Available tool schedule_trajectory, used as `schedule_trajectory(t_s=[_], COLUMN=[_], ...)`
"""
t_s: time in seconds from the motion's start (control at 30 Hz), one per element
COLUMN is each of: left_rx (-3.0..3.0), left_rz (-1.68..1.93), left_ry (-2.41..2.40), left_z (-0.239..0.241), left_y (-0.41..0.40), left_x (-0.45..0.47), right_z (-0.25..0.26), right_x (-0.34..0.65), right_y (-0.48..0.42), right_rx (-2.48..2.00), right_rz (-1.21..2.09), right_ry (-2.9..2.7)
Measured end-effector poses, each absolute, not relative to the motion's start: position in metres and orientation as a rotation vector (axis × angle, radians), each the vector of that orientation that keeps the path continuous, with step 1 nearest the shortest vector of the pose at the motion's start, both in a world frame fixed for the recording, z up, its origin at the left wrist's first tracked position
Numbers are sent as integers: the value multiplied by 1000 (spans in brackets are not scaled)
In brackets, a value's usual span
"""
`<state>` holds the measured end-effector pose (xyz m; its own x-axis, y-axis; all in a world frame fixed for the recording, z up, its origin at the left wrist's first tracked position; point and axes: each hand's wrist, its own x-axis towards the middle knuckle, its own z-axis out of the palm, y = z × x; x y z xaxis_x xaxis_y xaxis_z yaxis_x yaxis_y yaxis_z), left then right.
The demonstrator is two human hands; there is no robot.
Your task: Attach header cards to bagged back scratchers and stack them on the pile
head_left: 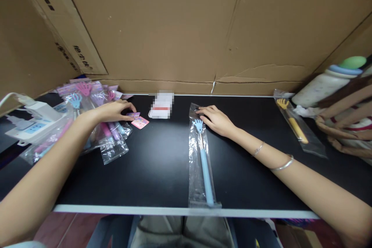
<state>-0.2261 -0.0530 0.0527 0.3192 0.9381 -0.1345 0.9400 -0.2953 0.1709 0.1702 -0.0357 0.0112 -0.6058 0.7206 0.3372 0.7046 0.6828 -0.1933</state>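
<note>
A blue hand-shaped back scratcher (203, 159) lies in a clear plastic sleeve (195, 186) on the black table (157, 162), running from mid-table to the front edge. My right hand (216, 120) rests at the sleeve's far end, fingers bent onto the plastic beside the scratcher's blue hand. My left hand (114, 110) reaches over a pile of bagged pink, purple and blue scratchers (87, 120), its fingertips pinched at a small pink card (139, 122) lying on the table.
A white power strip (35, 120) sits at the far left. A blurred white label (162, 105) lies near the cardboard wall (180, 27). At right lie a bagged yellow scratcher (293, 126), a bottle (325, 83) and a woven bag (348, 124).
</note>
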Motion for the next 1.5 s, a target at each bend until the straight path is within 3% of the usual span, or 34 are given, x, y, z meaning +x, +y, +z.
schedule_trajectory(t_s=[0.17, 0.5, 0.93, 1.5], left_rx=[2333, 2254, 2375, 2529], left_rz=[68, 618, 641, 816], left_ry=[1746, 1496, 1138, 1445], left_z=[50, 76, 50, 35], left_y=[-51, -67, -39, -26], left_x=[-231, -175, -35, -33], right_z=[11, 12, 12, 14], right_x=[170, 170, 173, 172], right_y=[-36, -38, -38, -35], right_rx=[-1113, -1117, -1113, -1180], right_rz=[49, 53, 230, 254], right_ry=[-2510, -2514, -2307, -2279])
